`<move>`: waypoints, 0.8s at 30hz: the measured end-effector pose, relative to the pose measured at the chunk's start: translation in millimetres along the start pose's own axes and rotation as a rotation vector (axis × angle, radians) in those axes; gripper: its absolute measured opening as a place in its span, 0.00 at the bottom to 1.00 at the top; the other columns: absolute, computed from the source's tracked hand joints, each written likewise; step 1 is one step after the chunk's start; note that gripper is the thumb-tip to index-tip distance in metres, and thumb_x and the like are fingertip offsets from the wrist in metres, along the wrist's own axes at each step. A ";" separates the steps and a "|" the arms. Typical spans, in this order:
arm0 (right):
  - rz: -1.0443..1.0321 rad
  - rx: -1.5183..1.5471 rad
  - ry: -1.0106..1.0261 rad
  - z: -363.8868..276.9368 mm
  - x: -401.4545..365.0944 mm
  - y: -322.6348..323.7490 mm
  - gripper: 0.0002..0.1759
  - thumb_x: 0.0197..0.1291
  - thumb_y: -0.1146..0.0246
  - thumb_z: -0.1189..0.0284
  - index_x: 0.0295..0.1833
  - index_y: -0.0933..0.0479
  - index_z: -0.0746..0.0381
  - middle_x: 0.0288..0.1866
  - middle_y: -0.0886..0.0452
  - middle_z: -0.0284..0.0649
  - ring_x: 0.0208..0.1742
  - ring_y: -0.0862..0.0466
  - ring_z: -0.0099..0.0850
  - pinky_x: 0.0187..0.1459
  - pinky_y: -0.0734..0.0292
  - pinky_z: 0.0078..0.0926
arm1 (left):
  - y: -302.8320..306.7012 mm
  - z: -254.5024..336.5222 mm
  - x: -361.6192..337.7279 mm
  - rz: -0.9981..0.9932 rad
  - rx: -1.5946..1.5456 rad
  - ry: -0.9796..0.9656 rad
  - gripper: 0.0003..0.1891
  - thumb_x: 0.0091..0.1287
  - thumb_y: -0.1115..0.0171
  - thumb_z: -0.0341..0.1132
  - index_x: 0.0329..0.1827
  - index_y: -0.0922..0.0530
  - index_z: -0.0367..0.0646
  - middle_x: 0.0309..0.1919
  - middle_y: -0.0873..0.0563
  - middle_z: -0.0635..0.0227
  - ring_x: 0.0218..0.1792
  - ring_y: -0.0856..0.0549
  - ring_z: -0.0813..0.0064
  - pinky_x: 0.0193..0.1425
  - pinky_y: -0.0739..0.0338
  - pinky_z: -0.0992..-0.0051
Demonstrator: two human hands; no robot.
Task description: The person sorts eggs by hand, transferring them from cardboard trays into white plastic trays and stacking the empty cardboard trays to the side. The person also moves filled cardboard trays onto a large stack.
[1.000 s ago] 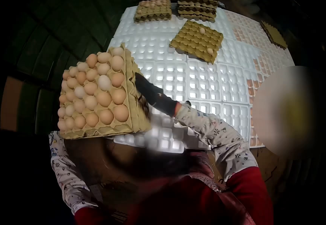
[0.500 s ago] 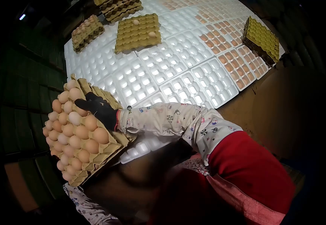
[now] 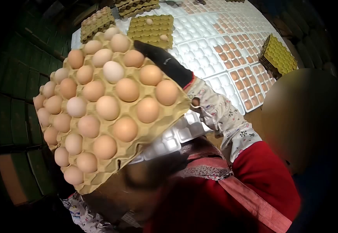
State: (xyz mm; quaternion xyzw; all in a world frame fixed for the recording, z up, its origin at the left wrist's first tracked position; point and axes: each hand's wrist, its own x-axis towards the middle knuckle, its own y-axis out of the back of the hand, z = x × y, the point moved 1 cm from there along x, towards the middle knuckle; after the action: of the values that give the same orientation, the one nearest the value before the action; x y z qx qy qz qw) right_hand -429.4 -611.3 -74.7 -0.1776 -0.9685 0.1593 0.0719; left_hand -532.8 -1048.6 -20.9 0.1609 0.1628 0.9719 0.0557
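Note:
A pulp egg tray (image 3: 103, 169) full of brown and pale eggs is held up, tilted, close in front of me. My right hand (image 3: 165, 64), in a black glove, grips its upper right edge, with the fingers along the rim and partly behind it. At the lower left edge of the tray is my left hand (image 3: 63, 180), dark-gloved and mostly hidden in shadow behind the tray. White plastic egg trays (image 3: 165, 144) show below and beyond the held tray.
White trays cover the table; those toward the right hold brown eggs (image 3: 246, 83). A pulp tray with two eggs (image 3: 151, 31) lies at the back. Stacked pulp trays (image 3: 279, 56) stand at the right edge, and a filled stack (image 3: 97, 25) at back left. Green crates (image 3: 15, 128) line the left.
The egg tray has come up nearer to me and faces me more, filling more of the view. My right hand has moved up and right with it.

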 end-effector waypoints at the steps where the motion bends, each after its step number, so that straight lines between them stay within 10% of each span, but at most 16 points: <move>1: 0.038 -0.028 -0.032 0.1 -5.4 34.0 0.28 0.67 0.42 0.55 0.63 0.29 0.63 0.56 0.22 0.39 0.56 0.23 0.29 0.58 0.30 0.28 | -24.1 8.3 -11.6 -0.027 -0.007 0.003 0.15 0.73 0.51 0.33 0.57 0.28 0.33 0.54 0.22 0.53 0.54 0.23 0.62 0.59 0.29 0.68; 6: 0.157 -0.074 -0.236 21.9 -48.1 166.9 0.27 0.67 0.42 0.55 0.63 0.29 0.63 0.56 0.22 0.39 0.55 0.23 0.28 0.58 0.30 0.27 | -151.4 36.9 -90.4 -0.355 0.567 -0.524 0.15 0.73 0.51 0.33 0.58 0.28 0.33 0.53 0.22 0.53 0.53 0.22 0.63 0.58 0.28 0.69; 9: 0.149 -0.089 -0.341 43.5 -55.8 209.7 0.27 0.67 0.42 0.56 0.63 0.29 0.63 0.55 0.22 0.38 0.55 0.23 0.27 0.57 0.30 0.27 | -243.6 51.6 -109.1 -0.221 -0.211 0.599 0.22 0.74 0.50 0.37 0.65 0.35 0.32 0.53 0.22 0.62 0.52 0.23 0.73 0.56 0.27 0.72; 20: -0.054 -0.216 -0.135 102.4 -46.9 222.7 0.26 0.67 0.42 0.57 0.62 0.29 0.62 0.54 0.22 0.36 0.53 0.23 0.25 0.56 0.29 0.26 | -312.2 -99.4 -119.7 -0.221 -0.260 0.658 0.19 0.69 0.42 0.35 0.60 0.28 0.36 0.41 0.20 0.70 0.41 0.23 0.80 0.46 0.26 0.76; 22: -0.027 -0.209 -0.514 88.7 -35.0 216.1 0.23 0.68 0.42 0.59 0.61 0.29 0.62 0.52 0.22 0.30 0.52 0.24 0.20 0.52 0.27 0.23 | -307.9 -111.7 -125.7 -0.256 -0.263 0.733 0.20 0.68 0.40 0.35 0.59 0.27 0.36 0.47 0.20 0.67 0.48 0.22 0.75 0.53 0.26 0.72; 24: 0.067 -0.757 -0.232 70.6 -38.0 192.1 0.26 0.64 0.38 0.59 0.62 0.30 0.62 0.54 0.22 0.39 0.54 0.22 0.32 0.53 0.26 0.31 | -299.6 -106.5 -138.0 -0.151 -0.101 0.521 0.21 0.66 0.38 0.36 0.59 0.28 0.36 0.49 0.21 0.65 0.51 0.22 0.71 0.55 0.27 0.70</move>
State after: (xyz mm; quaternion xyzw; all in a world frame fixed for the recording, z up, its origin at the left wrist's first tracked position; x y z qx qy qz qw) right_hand -346.4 -474.9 -208.3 -0.2037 -0.9541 -0.1875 -0.1139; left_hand -421.3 -820.7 -257.1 -0.1101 0.1344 0.9804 0.0924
